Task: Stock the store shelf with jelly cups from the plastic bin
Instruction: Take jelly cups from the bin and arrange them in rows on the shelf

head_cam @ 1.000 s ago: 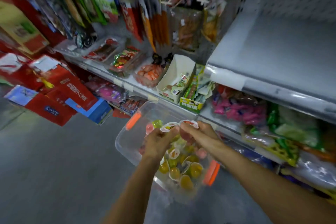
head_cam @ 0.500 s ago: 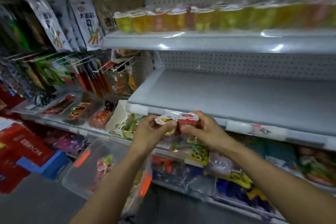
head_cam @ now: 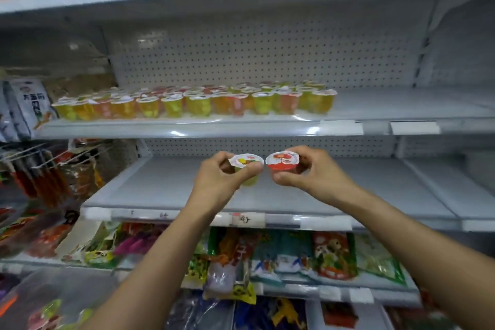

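Mid-carry: the left hand [head_cam: 217, 179] pinches a yellow-green plastic jelly cup [head_cam: 247, 169], and the right hand [head_cam: 312, 173] grips a red plastic jelly cup [head_cam: 283, 163], both upright with foil lids up. Next, probably lift them to the grey metal shelf [head_cam: 401, 108] beside the row of stocked jelly cups [head_cam: 192, 103].

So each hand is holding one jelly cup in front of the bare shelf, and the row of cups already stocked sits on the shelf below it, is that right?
Not quite. The left hand holds the yellow-green jelly cup and the right hand holds the red jelly cup in front of the bare shelf, but the head view shows the stocked cups on the shelf above it, not below.
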Demonstrator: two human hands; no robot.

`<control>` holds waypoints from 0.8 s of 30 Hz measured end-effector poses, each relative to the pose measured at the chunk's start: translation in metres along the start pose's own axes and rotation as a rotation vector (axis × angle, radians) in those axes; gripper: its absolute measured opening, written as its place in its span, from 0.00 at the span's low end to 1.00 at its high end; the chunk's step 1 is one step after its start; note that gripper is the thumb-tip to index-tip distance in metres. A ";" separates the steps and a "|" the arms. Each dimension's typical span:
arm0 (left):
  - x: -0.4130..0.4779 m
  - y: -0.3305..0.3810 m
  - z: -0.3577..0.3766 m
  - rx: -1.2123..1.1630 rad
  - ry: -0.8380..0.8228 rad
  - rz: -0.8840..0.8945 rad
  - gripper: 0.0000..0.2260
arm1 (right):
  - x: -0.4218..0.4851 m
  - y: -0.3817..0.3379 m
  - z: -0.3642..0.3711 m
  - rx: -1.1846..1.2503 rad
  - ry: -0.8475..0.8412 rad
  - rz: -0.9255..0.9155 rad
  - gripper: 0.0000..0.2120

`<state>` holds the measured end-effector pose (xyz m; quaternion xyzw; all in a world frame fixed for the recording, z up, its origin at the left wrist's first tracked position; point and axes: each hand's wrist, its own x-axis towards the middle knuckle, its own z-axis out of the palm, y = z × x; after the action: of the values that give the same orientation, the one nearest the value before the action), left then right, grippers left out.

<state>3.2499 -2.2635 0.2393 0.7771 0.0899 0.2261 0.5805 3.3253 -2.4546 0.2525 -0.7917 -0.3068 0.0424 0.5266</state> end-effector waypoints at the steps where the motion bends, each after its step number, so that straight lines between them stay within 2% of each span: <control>1: 0.002 0.010 0.012 -0.002 -0.009 0.016 0.18 | -0.004 -0.002 -0.016 -0.005 0.026 -0.010 0.21; 5: 0.012 0.046 0.051 -0.014 -0.038 0.085 0.21 | -0.012 -0.005 -0.069 -0.001 0.150 -0.020 0.24; 9: 0.028 0.071 0.074 -0.008 -0.079 0.121 0.21 | -0.010 -0.010 -0.107 0.016 0.253 -0.049 0.20; 16: 0.077 0.102 0.090 0.004 -0.059 0.208 0.16 | 0.024 -0.008 -0.162 -0.062 0.324 -0.026 0.24; 24: 0.165 0.125 0.098 0.010 -0.028 0.217 0.22 | 0.111 0.004 -0.195 -0.118 0.376 0.051 0.30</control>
<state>3.4250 -2.3199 0.3760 0.7882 -0.0017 0.2765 0.5498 3.4931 -2.5543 0.3640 -0.8227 -0.1849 -0.1108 0.5260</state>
